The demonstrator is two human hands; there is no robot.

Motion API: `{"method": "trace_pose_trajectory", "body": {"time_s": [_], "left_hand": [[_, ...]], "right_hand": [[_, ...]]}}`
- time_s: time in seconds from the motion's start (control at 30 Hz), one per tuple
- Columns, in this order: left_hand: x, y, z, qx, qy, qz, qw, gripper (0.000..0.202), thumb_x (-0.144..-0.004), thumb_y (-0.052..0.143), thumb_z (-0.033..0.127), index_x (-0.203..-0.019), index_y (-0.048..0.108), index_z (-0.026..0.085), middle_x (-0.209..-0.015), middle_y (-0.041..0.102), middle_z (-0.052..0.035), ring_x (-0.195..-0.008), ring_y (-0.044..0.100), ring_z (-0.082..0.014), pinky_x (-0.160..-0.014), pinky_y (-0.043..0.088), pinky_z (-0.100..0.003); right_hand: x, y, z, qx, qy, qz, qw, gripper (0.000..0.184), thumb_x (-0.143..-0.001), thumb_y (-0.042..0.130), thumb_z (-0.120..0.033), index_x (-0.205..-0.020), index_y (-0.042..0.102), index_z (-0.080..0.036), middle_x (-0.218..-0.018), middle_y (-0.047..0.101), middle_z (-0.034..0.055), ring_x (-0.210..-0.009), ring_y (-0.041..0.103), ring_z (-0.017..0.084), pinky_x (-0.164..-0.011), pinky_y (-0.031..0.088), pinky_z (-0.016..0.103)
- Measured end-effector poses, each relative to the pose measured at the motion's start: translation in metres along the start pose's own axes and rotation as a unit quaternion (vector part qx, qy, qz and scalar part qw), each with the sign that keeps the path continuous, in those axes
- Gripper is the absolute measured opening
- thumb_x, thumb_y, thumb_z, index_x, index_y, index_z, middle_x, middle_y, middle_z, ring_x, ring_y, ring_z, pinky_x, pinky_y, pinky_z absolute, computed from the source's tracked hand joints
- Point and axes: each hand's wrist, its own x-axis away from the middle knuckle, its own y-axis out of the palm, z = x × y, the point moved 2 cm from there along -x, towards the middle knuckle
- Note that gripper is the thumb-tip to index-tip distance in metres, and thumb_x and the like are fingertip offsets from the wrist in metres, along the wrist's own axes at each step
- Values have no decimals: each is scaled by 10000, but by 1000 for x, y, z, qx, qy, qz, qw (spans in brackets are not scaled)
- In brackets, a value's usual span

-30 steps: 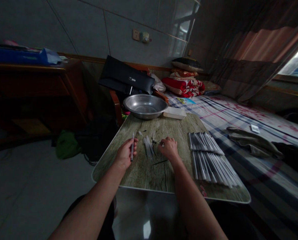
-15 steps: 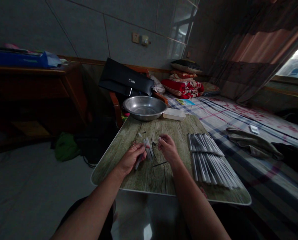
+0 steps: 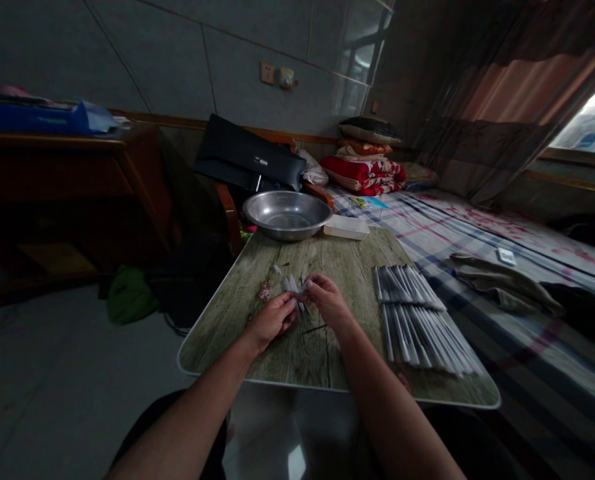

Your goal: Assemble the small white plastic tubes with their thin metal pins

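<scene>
Over the middle of the wood-patterned table, my two hands meet. My left hand is closed around a translucent pen barrel, mostly hidden by the fingers. My right hand pinches a small pale part at the barrel's far end; its exact shape is too small to make out. Just beyond and under the hands lie loose whitish tubes and a thin dark rod. To the right, two rows of slim translucent pens lie side by side, dark at their upper ends.
A steel basin stands at the table's far end, beside a shallow white tray. A small red-and-white item lies left of the tubes. The bed borders the table's right side; a chair with a black case is behind.
My right hand has moved left and come together with my left hand at the barrel's end. The barrel now points more toward the right hand. The view has shifted slightly.
</scene>
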Motion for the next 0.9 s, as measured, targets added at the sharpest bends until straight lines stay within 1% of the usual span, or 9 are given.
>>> {"method": "trace_pose_trajectory", "body": {"time_s": [0.1,0.2,0.3,0.37,0.5,0.57,0.63,0.77,0.9], "left_hand": [[-1,0,-1,-9,10,9,1000,361,-804,580,443,-1008,602,146,-553,414,70,-423,304,-47,-402,171,-173],[-4,-2,-6,-34,20,17,999,326,-786,597,435,-938,631,148,-555,438,62,-441,341,-60,-422,208,-187],[-6,-6,-9,-70,52,37,995,282,-786,599,405,-899,658,154,-574,482,42,-482,398,-87,-461,257,-204],[-7,-9,-8,-118,83,55,988,253,-803,580,379,-874,677,157,-581,510,28,-514,432,-109,-494,290,-219],[-4,-10,3,-238,143,66,958,224,-843,522,315,-786,697,187,-586,563,4,-578,498,-153,-582,349,-251],[-2,-8,9,-283,160,72,943,222,-847,511,277,-746,694,202,-609,600,-11,-617,535,-170,-631,365,-265],[-1,-7,12,-306,166,85,934,213,-842,513,249,-740,696,209,-668,647,-31,-663,569,-186,-669,373,-276],[0,-5,13,-314,172,93,929,206,-838,517,236,-749,700,206,-726,677,-52,-710,597,-200,-693,379,-281],[-2,-6,11,-302,164,73,936,216,-840,508,255,-739,690,200,-632,627,-25,-628,555,-183,-632,359,-274]], "right_hand": [[0,0,2,49,-3,-19,999,276,-711,723,-404,-792,580,-183,-611,568,-33,-552,527,97,-518,372,203],[0,2,2,86,-8,-30,996,279,-720,690,-420,-838,593,-187,-613,564,-36,-534,496,96,-519,358,212],[1,4,0,127,-3,-35,991,275,-720,662,-431,-844,591,-197,-554,511,-58,-471,407,85,-472,307,213],[2,5,-1,139,-2,-33,990,265,-712,661,-428,-822,577,-202,-530,473,-71,-456,374,82,-461,288,213],[3,5,0,130,1,-51,990,242,-735,637,-419,-813,566,-201,-543,476,-69,-482,400,85,-494,316,214],[3,4,3,119,7,-54,991,242,-740,635,-419,-817,566,-200,-549,478,-68,-489,407,86,-502,325,215],[2,2,5,114,12,-52,992,250,-737,640,-423,-823,567,-200,-553,478,-67,-492,412,88,-505,330,215],[2,0,7,108,12,-54,993,253,-738,646,-423,-820,566,-198,-551,484,-62,-496,422,91,-513,341,216],[3,0,7,96,18,-66,993,243,-750,645,-418,-815,572,-195,-541,490,-61,-497,429,91,-517,335,214]]}}
